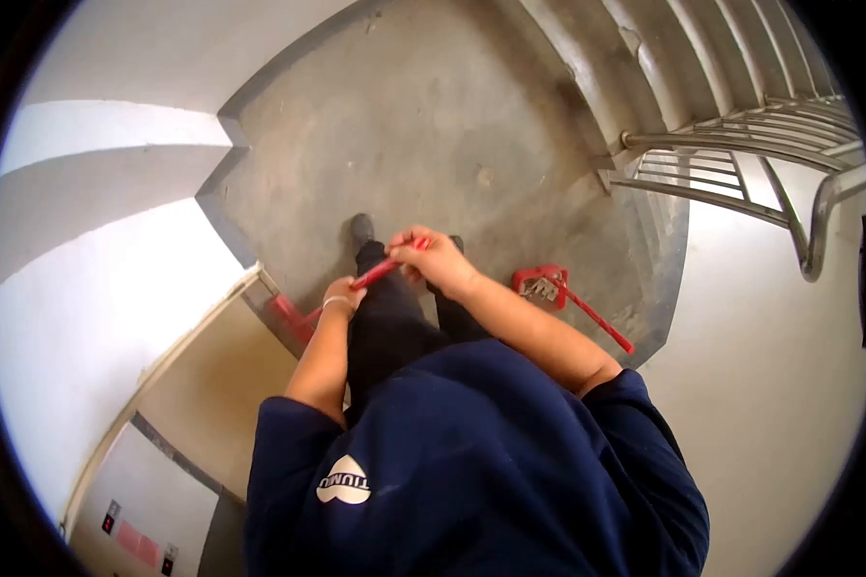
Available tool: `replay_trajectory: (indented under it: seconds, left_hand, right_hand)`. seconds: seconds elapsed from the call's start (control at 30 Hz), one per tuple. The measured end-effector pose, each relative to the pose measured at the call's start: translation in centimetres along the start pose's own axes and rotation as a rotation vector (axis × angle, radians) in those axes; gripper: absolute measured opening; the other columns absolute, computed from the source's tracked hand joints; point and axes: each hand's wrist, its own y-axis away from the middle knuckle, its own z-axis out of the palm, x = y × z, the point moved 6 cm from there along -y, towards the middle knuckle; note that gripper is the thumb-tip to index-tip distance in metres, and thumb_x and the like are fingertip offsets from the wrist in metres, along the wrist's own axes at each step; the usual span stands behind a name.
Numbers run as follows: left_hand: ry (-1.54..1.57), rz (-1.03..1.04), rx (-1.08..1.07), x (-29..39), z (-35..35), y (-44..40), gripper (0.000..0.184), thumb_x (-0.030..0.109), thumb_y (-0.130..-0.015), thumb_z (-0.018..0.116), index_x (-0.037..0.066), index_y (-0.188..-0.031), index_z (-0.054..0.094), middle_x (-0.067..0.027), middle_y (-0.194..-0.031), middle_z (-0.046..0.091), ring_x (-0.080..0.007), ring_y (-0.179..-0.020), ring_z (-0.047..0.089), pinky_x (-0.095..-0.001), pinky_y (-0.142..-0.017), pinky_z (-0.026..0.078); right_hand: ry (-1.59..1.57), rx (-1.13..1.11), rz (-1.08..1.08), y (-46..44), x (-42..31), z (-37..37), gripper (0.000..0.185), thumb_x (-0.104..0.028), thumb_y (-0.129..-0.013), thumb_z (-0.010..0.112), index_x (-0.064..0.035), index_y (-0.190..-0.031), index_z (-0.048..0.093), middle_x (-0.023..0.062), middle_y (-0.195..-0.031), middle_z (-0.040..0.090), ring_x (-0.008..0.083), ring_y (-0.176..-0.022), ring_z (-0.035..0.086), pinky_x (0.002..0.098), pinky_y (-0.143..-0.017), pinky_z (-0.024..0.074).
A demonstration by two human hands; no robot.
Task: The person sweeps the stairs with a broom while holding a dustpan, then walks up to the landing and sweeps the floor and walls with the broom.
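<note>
A long red handle [373, 275] runs slantwise in front of my legs, and both hands are closed on it. My left hand [344, 291] grips it lower down, with a pale band around the wrist. My right hand [435, 262] is wrapped around the upper end. Past my left hand the handle leads to a red head [292, 318] near the floor by the wall, so it looks like a broom; bristles cannot be made out. To the right, a red dustpan [518, 281] with greyish bits in it rests on the floor, its red handle [597, 321] slanting away.
Concrete stairs [664, 67] rise at the upper right, with a metal railing [741, 144] beside them. White walls [96, 260] stand on the left, by a doorway edge [164, 365]. Lift-style button panels [112, 516] show at the lower left. The floor [385, 115] is worn concrete.
</note>
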Motion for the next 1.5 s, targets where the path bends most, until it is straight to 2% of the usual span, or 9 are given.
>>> replay_trajectory:
  seconds: [0.23, 0.4, 0.47, 0.63, 0.87, 0.93, 1.13, 1.37, 1.5]
  left_hand:
    - [0.137, 0.122, 0.268, 28.4, -2.6, -1.4, 0.020, 0.030, -0.077, 0.051, 0.011, -0.077, 0.059, -0.0156, -0.080, 0.060, -0.0363, -0.078, 0.056, -0.0433, -0.065, 0.043]
    - [0.262, 0.280, 0.374, 36.9, -5.4, -3.1, 0.023, 0.030, -0.078, 0.054, 0.008, -0.074, 0.054, -0.0137, -0.079, 0.058, -0.0346, -0.075, 0.054, -0.0397, -0.064, 0.043]
    - [0.373, 0.659, 0.655, 39.9, -9.4, -1.3, 0.024, 0.029, -0.078, 0.056, 0.007, -0.071, 0.052, -0.0125, -0.078, 0.056, -0.0340, -0.071, 0.054, -0.0395, -0.061, 0.042]
    - [0.160, 0.661, 0.561, 39.3, -10.5, 4.8, 0.030, 0.031, -0.078, 0.059, 0.006, -0.067, 0.048, -0.0115, -0.075, 0.054, -0.0330, -0.068, 0.053, -0.0393, -0.058, 0.041]
    - [0.251, 0.510, 0.273, 32.9, -4.3, 3.8, 0.016, 0.021, -0.075, 0.057, 0.007, -0.068, 0.053, -0.0133, -0.075, 0.056, -0.0345, -0.070, 0.055, -0.0418, -0.058, 0.042]
    - [0.271, 0.543, 0.237, 32.5, -2.0, 1.8, 0.010, 0.019, -0.074, 0.055, 0.010, -0.075, 0.058, -0.0123, -0.080, 0.058, -0.0325, -0.077, 0.056, -0.0394, -0.065, 0.045]
    - [0.388, 0.869, 0.389, 34.6, -7.9, 2.4, 0.011, 0.020, -0.071, 0.061, 0.010, -0.068, 0.058, -0.0113, -0.078, 0.059, -0.0310, -0.075, 0.058, -0.0389, -0.063, 0.046]
    - [-0.055, 0.949, 0.466, 33.2, -17.3, 10.2, 0.015, 0.024, -0.069, 0.064, 0.011, -0.068, 0.057, -0.0083, -0.075, 0.059, -0.0303, -0.071, 0.059, -0.0410, -0.060, 0.048]
    - [-0.305, 0.680, 0.398, 25.4, -20.2, 7.0, 0.012, 0.024, -0.071, 0.062, 0.013, -0.076, 0.061, -0.0097, -0.076, 0.061, -0.0311, -0.076, 0.059, -0.0424, -0.063, 0.048]
  right_hand:
    - [0.395, 0.296, -0.370, 5.4, -14.6, -11.3, 0.009, -0.009, -0.068, 0.061, -0.0038, -0.075, 0.063, 0.0010, -0.067, 0.059, 0.0058, -0.052, 0.045, 0.0191, -0.048, 0.0351]
    - [0.469, 0.390, -0.649, 12.1, -22.1, -11.2, 0.007, -0.003, -0.069, 0.056, -0.0020, -0.075, 0.059, 0.0021, -0.074, 0.060, 0.0033, -0.057, 0.044, 0.0173, -0.050, 0.0333]
    - [0.499, 0.394, -0.695, 14.1, -22.4, -10.1, 0.006, -0.001, -0.070, 0.053, -0.0009, -0.075, 0.057, 0.0034, -0.075, 0.060, 0.0058, -0.059, 0.046, 0.0186, -0.053, 0.0363]
    - [0.490, 0.356, -0.933, 19.7, -20.6, -9.3, 0.006, 0.003, -0.070, 0.051, 0.0032, -0.075, 0.054, 0.0093, -0.074, 0.059, 0.0136, -0.068, 0.054, 0.0238, -0.065, 0.0423]
    - [0.335, 0.371, -0.732, 15.5, -20.1, -7.3, 0.007, -0.004, -0.073, 0.057, 0.0021, -0.070, 0.054, 0.0034, -0.065, 0.054, 0.0087, -0.061, 0.048, 0.0215, -0.057, 0.0381]
    - [0.655, 0.322, -0.698, 13.3, -19.5, -6.8, 0.008, -0.004, -0.077, 0.054, -0.0007, -0.070, 0.053, -0.0002, -0.067, 0.053, 0.0049, -0.057, 0.039, 0.0192, -0.052, 0.0315]
    - [0.651, 0.462, -0.768, 16.4, -18.8, -0.8, 0.003, 0.005, -0.071, 0.054, 0.0023, -0.072, 0.055, 0.0011, -0.066, 0.050, 0.0067, -0.058, 0.043, 0.0194, -0.053, 0.0327]
    - [0.386, 0.646, -1.014, 22.4, -20.0, -3.2, 0.024, -0.018, -0.090, 0.041, -0.0049, -0.070, 0.046, 0.0038, -0.069, 0.050, 0.0029, -0.041, 0.024, 0.0176, -0.036, 0.0159]
    - [0.191, 0.443, -1.123, 20.9, -21.6, -2.5, 0.024, -0.025, -0.090, 0.044, -0.0047, -0.078, 0.046, 0.0043, -0.072, 0.049, 0.0075, -0.054, 0.040, 0.0189, -0.047, 0.0322]
